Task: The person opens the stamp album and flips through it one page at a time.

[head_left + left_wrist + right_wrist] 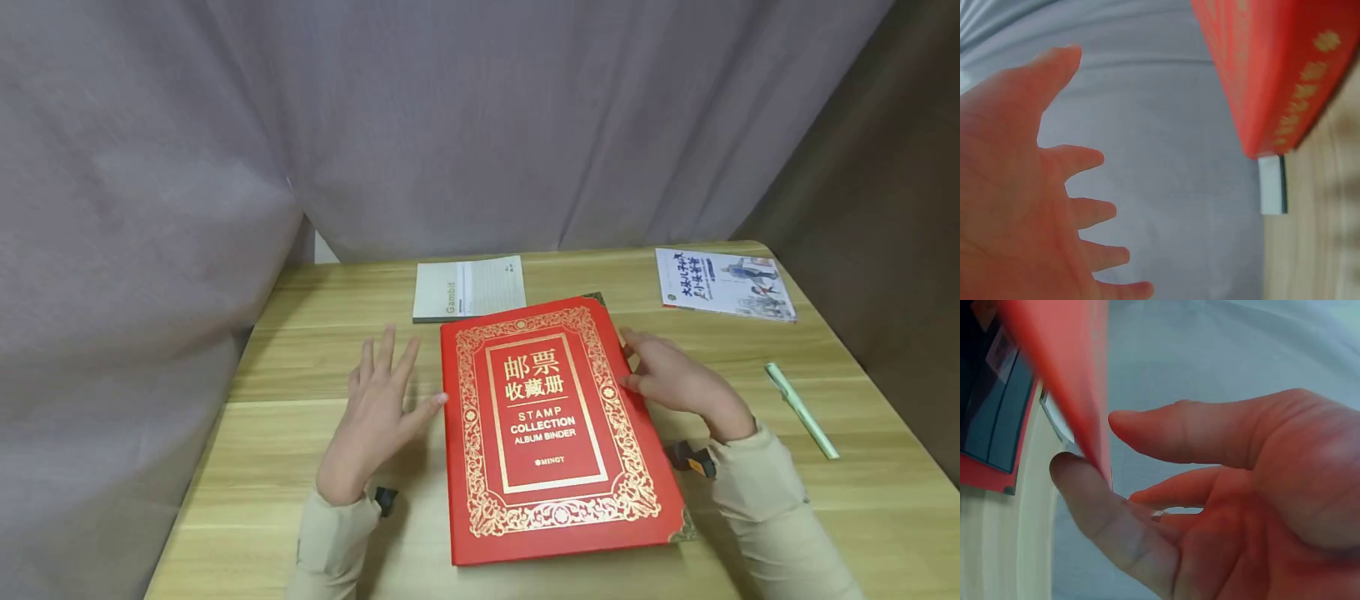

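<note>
Red stamp album [558, 432] on table [281, 392] btwn hands, long axis approx near–far. R hand [684, 383] closer: fingers [1113, 528] curled round raised cover [1075, 369] at R edge. L hand [377, 421] empty, fingers spread, just beside spine [1304, 94].

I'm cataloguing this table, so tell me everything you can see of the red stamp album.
The red stamp album has a smooth-looking cover with ornate gold borders, Chinese characters and an English title, and metal-looking right corners. Gold marks run along its left-hand spine. It lies slightly askew on the table, front cover partly raised, revealing a dark page. The right hand touches the cover's right edge; the left hand is beside the spine, with a gap between.
</note>
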`<state>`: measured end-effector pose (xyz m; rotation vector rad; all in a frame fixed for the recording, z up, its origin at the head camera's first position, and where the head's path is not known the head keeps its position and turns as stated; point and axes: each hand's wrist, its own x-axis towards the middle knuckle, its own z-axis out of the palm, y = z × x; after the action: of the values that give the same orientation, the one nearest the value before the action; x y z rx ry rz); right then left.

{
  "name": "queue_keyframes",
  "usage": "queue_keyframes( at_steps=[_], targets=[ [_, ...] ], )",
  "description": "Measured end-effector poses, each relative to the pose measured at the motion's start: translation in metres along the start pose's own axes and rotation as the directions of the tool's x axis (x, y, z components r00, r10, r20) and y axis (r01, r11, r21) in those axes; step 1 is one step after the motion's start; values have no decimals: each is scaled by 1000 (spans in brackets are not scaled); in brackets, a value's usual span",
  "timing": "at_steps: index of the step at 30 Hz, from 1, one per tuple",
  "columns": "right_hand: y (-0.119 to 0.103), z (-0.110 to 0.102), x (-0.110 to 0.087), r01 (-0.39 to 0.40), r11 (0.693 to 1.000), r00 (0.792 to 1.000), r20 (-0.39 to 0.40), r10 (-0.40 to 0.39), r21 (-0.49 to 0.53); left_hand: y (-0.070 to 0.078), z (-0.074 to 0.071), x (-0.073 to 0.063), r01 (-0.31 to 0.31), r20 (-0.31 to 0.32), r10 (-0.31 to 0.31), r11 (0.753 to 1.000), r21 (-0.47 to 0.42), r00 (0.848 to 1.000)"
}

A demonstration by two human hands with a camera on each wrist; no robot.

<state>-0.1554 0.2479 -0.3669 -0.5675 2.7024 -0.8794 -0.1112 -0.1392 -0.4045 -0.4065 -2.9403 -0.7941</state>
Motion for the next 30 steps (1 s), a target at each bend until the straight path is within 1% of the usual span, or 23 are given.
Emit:
queue_keyframes(
  at_steps=[4, 9, 16, 22, 29, 30],
  targets=[
    [-5, -4, -2, 8, 999, 1000, 0, -8, 31, 10, -6, -3, -35, -11, 35, 999, 8, 999],
    [-11, -9, -9, 35, 997, 999, 22, -37, 73, 22, -13, -6, -80, -28, 81, 996, 35, 996],
    [-21, -22, -20, 83, 992, 994, 56, -89, 97, 33, -22, -11, -113, -35, 115, 992, 55, 993],
    [-33, -33, -25, 137, 989, 988, 62, -141, 62, 41, -27, -15, -156, -25, 158, 987, 43, 987],
    [-46, -39, -27, 189, 981, 980, 55, -190, 33, 45, -32, -19, -221, -25, 223, 973, 69, 974],
    [-48, -39, -27, 207, 978, 977, 50, -208, 34, 46, -33, -20, -228, -24, 231, 971, 72, 973]
  ],
)
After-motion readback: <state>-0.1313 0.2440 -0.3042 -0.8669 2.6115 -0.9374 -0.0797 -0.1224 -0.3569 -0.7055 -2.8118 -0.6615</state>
